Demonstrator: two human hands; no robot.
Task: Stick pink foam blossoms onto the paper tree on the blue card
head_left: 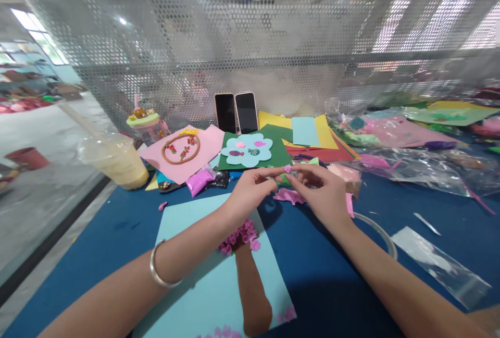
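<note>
Between the fingertips of both hands is a small pink clay flower [288, 169]. My left hand [255, 189] pinches it from the left, index finger stretched towards it. From the other side my right hand [322, 192] grips it between thumb and index finger. Below my left forearm lies a light blue sheet [195, 218] with a brown clay tree trunk [252, 291] on it. Pink clay blossoms [248, 231] cluster at the trunk's top, partly hidden by my arm. A flattened piece of pink clay [289, 196] rests on the blue table under my hands.
Two phones [246, 113] lean on the perforated metal screen [273, 30]. Finished clay pictures, one a flower-shaped card [244, 150], lie behind my hands. A drink cup [113, 161] stands at left. Plastic bags [410, 169], a tape roll [385, 234] and a clear packet [441, 265] lie at right.
</note>
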